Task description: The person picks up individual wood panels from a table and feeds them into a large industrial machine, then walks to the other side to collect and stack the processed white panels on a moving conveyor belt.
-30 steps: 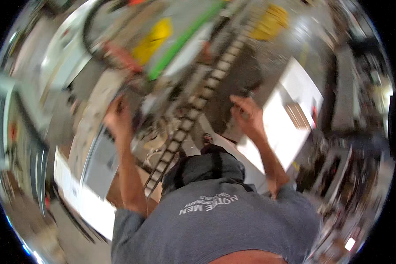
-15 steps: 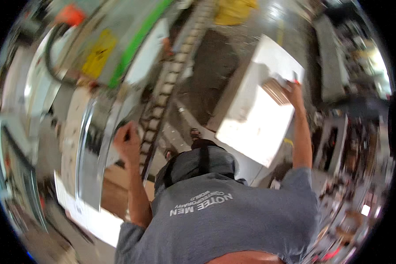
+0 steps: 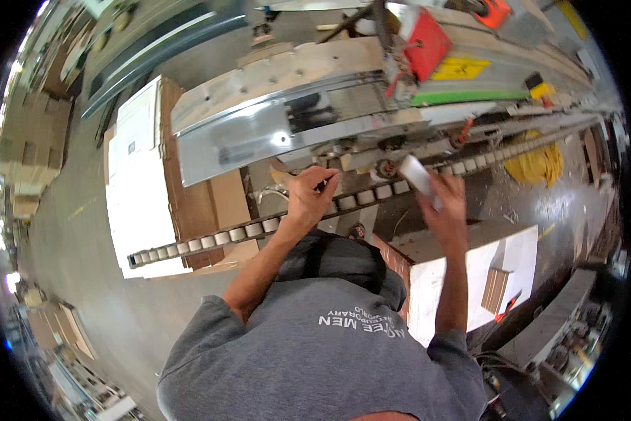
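Two hands are up at the machine. Left hand (image 3: 314, 193) is curled, fingertips hooked over the edge of the roller track (image 3: 273, 226), a long chain of small pale cylinders running diagonally under the machine. Can't tell if it's really clamped on or just resting there. Right hand (image 3: 447, 203) is wrapped around a white flat piece (image 3: 416, 174), prob. card or paper, blurred, smooth and rectangular, held tilted just above the rollers near the track's right stretch. Behind, a shiny sheet-metal guard (image 3: 238, 137), bent and glossy, w/ a red box-shaped part (image 3: 427, 43) at the machine's top edge. Left of it a tall stack of brown corrugated board topped w/ white sheets (image 3: 143, 175). A yellow coiled hose (image 3: 536, 163) lies on the concrete floor at right.
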Available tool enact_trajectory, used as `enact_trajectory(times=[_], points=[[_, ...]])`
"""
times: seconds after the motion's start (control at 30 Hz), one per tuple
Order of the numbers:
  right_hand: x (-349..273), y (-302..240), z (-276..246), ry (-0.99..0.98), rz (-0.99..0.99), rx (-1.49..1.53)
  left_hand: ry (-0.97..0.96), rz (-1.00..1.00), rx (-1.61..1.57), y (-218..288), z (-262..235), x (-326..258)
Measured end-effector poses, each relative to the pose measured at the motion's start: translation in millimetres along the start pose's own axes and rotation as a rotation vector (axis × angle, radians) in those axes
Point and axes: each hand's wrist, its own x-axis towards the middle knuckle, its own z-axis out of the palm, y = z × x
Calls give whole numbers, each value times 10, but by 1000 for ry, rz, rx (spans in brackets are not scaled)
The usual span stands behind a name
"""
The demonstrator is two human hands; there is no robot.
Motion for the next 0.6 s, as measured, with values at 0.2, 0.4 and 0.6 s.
enact_trajectory(times=[0.2, 0.4, 0.6], points=[[1478, -875, 1183, -153, -335, 37, 213, 49, -22, -242, -586, -24], [1975, -1107, 1837, -38, -399, -69, 292, 6, -43, -583, -952, -26], [1493, -1334, 1900, 99, 64, 373, 287, 17, 166, -849, -1177, 335]])
